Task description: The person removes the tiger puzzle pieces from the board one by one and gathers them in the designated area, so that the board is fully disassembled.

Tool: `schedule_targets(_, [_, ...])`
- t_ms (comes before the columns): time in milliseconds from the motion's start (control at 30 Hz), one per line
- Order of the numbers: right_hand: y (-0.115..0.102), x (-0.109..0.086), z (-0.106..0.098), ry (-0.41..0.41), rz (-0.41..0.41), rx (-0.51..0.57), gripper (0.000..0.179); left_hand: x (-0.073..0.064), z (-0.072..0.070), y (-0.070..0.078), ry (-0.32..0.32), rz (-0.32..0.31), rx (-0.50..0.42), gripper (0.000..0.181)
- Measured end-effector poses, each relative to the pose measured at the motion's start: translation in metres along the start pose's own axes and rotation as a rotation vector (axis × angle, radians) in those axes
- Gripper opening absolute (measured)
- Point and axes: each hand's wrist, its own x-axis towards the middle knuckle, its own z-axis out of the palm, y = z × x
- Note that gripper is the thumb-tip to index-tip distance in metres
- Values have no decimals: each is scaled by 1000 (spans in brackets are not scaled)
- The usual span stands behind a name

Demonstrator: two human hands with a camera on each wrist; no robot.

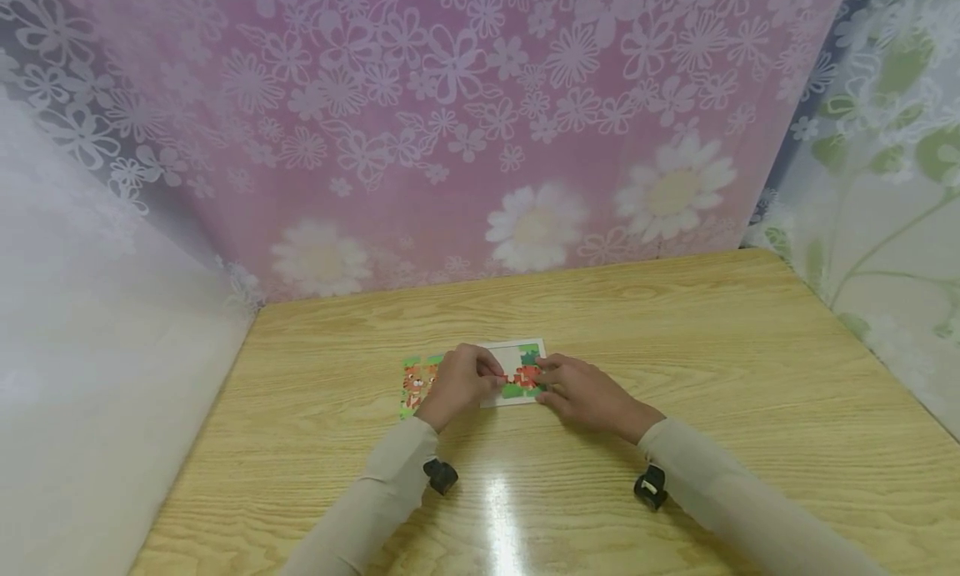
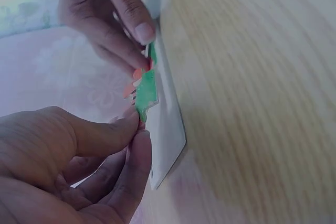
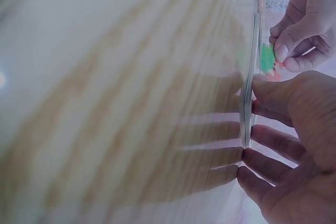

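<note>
My left hand [image 1: 463, 382] pinches a small green and orange puzzle piece [image 2: 147, 88] between thumb and fingers, over a white-rimmed puzzle board [image 1: 492, 403]. The piece looks tilted up from the board in the left wrist view. My right hand [image 1: 587, 394] lies at the board's right end, its fingers spread; thumb and fingertips touch the edge in the right wrist view. Green and red-orange pieces [image 1: 528, 376] sit in the right part of the board. To the left, tiger-picture pieces [image 1: 412, 383] lie partly hidden behind my left hand.
The board lies on a wood-grain table [image 1: 750, 409]. Behind the table's far edge hangs a pink flowered curtain [image 1: 420, 142], with pale cloth at both sides. Small black cameras [image 1: 441, 477] are strapped at both wrists.
</note>
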Motion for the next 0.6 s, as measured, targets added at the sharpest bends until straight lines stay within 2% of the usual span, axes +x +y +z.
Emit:
schedule_targets(100, [0, 0, 0, -2, 5, 0, 33, -1, -4, -5, 7, -2, 0, 7])
schedule_targets(300, [-1, -1, -1, -2, -2, -8, 33, -4, -18, -13, 24, -54, 47, 8])
schedule_targets(600, [-1, 0, 0, 3, 1, -6, 34, -13, -38, -24, 40, -96, 72, 6])
